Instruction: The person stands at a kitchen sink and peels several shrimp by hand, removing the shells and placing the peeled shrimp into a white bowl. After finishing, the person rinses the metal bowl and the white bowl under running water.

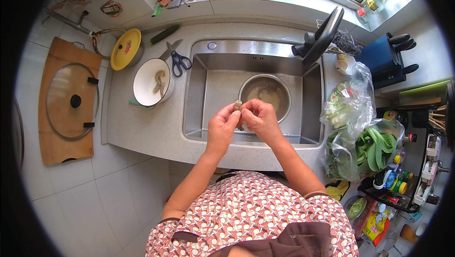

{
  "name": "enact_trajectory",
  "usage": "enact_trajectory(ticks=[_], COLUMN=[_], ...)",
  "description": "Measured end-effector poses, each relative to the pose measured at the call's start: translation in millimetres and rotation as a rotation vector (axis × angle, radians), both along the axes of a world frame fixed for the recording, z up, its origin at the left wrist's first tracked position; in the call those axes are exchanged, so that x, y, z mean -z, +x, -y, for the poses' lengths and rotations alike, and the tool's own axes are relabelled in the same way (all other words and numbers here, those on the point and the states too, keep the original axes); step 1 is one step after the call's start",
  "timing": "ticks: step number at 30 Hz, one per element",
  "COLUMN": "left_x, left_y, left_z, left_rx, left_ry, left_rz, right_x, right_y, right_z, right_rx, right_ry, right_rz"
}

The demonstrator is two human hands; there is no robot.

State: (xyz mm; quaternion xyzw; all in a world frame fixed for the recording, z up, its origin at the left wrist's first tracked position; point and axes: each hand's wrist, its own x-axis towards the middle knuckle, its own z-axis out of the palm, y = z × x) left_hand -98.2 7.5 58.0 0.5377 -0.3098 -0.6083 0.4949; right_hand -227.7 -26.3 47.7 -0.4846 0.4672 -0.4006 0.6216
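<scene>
Over the front of the stainless steel sink (220,90), my left hand (223,123) pinches a raw shrimp (237,106) between thumb and fingers. My right hand (262,118) meets it from the other side, its fingertips at the shrimp; whether they grip it is hard to see. Behind my hands, a round metal bowl (266,91) of cloudy water stands in the sink, with something grayish in it. Left of the sink, a white enamel bowl (144,81) holds a few shrimp (159,84). Blue-handled scissors (180,63) and a knife (174,48) lie beside that bowl.
A black faucet (323,36) rises at the sink's back right corner. Bagged leafy greens (376,147) crowd the right counter near a blue knife block (382,59). At the back left are a cucumber (164,34) and a yellow-lidded pot (126,49). A glass lid (73,100) rests on a wooden board (67,150).
</scene>
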Motion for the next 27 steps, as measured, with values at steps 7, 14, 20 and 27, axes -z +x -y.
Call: enact_trajectory(ticks=[7, 14, 20, 27], left_x=[0, 9, 3, 16], left_y=[10, 24, 24, 21], left_z=[2, 0, 4, -1], left_rx=[0.095, 0.102, 0.025, 0.039], left_ry=[0.201, 0.155, 0.283, 0.279], left_rz=[-0.294, -0.460, -0.608, -0.540], right_x=[-1, 2, 1, 7], right_y=[-11, -30, -27, -14], right_z=[5, 17, 18, 12], right_rx=[-0.134, -0.189, -0.102, -0.189], right_ry=[-0.061, 0.078, 0.193, 0.209], right_rz=[-0.085, -0.084, 0.203, 0.105])
